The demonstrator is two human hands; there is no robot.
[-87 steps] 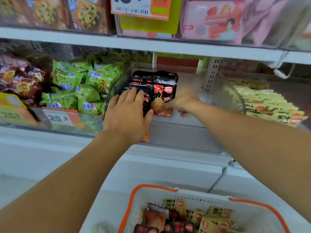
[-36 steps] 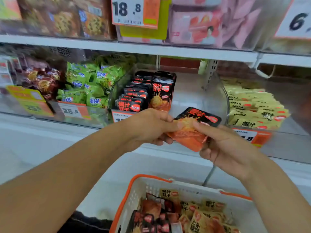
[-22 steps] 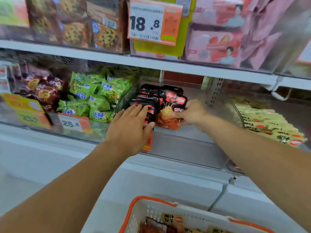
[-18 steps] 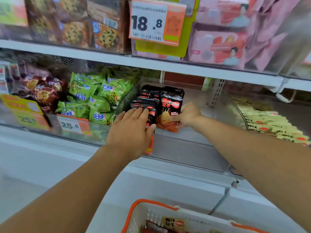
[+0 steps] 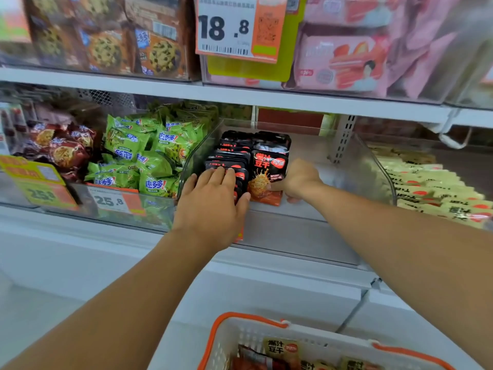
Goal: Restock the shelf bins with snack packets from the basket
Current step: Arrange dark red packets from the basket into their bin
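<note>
the left hand [image 5: 213, 201] lies flat, fingers straight and together, pressing on the row of black packets [image 5: 226, 166] at the front left of the clear bin [image 5: 373, 166]. the right hand [image 5: 298, 180], fingers curled, pinches the lower right edge of a black-and-orange packet [image 5: 268, 177] standing upright just right of that row, its long axis vertical and its face turned outward, printed "爆汁豆干". green packets [image 5: 149, 156] marked "趣多多" fill the next bin left, behind a tag [image 5: 114, 201] reading "25.8". yellow packets [image 5: 432, 188] lie to the right. an upper tag [image 5: 234, 28] reads "18.8". the white basket [image 5: 240, 335] with an orange rim sits at the bottom edge, holding more packets.
</note>
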